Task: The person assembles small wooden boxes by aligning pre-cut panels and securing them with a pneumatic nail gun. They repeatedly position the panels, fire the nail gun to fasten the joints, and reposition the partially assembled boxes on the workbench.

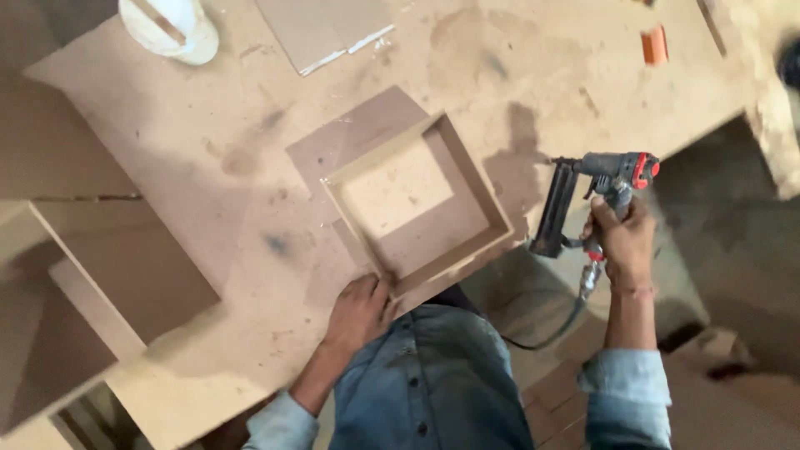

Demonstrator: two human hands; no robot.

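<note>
A square open frame of brown board [417,204] lies on the worktable [208,142], its near corner at the table's front edge. My left hand [360,310] rests on that near corner, fingers against the frame's wall. My right hand [623,242] grips the handle of a grey nail gun [583,196] with a red cap and a black magazine, held off the table's right edge, apart from the frame. An air hose [550,329] hangs from the gun's base toward my denim shirt.
A white round container [171,27] stands at the back left. Flat board offcuts [325,29] lie at the back centre, a small orange block [655,44] at the back right. Larger open board boxes [92,292] sit left of the table.
</note>
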